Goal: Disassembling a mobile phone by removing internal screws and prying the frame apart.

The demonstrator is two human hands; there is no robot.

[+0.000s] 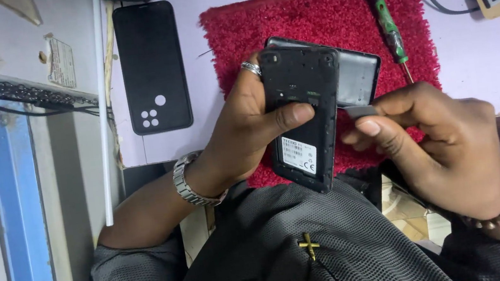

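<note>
Phone point(304, 115), back off, sits clamped in my left grip point(254, 121) above the red mat point(311, 18); my right grip point(427, 131) pinches a thin pick point(358, 111) at its three o'clock edge, prying; steady leverage seems needed next.

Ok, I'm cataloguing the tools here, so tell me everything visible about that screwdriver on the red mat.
The screwdriver has a green and black grip and a thin metal shaft. It lies flat near the right edge of the red mat, handle away from the person, tip pointing toward the right hand. No hand touches it.
</note>
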